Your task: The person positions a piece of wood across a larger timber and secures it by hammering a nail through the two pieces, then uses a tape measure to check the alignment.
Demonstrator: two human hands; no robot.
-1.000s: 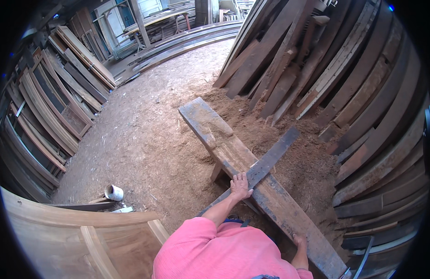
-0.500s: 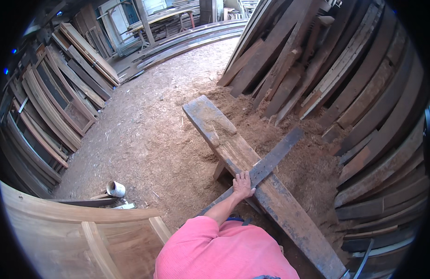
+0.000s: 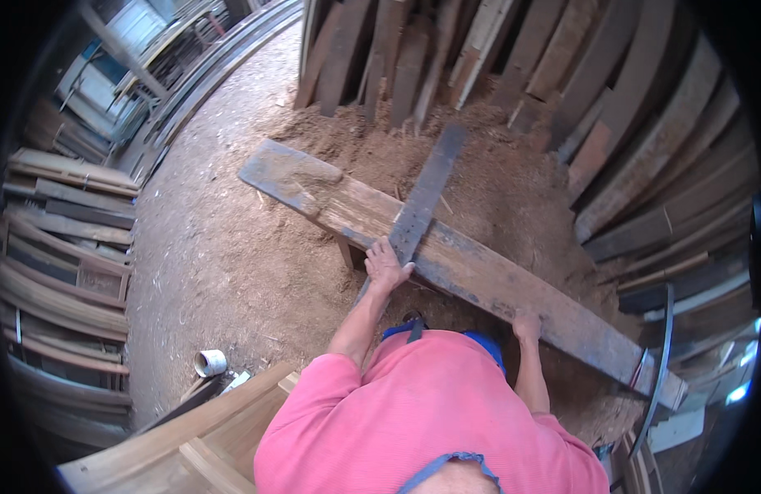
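Note:
A long, heavy wooden bench point(image 3: 496, 276) with worn, paint-stained faces runs slantwise in front of me. Across it lies a narrow dark plank point(image 3: 434, 181), its far end sticking out beyond the bench. My left hand point(image 3: 386, 265) grasps this plank at the bench's near edge, thumb on one side and fingers on the other. Part of the plank is hidden under the hand and forearm. Farther right, my right hand point(image 3: 526, 325) holds the near edge of the bench, its fingers bent over the top and partly hidden.
Sawdust point(image 3: 232, 280) covers the floor. Many boards point(image 3: 553, 49) lean along the far and right sides, and stacked frames point(image 3: 63, 272) line the left. A white pot point(image 3: 210, 362) stands near a pale wooden panel point(image 3: 166, 432). A thin curved strip point(image 3: 665, 362) rises by the bench's right end.
The view has turned to the right. My right hand has come into sight on the bench edge. My left hand stays on the dark plank.

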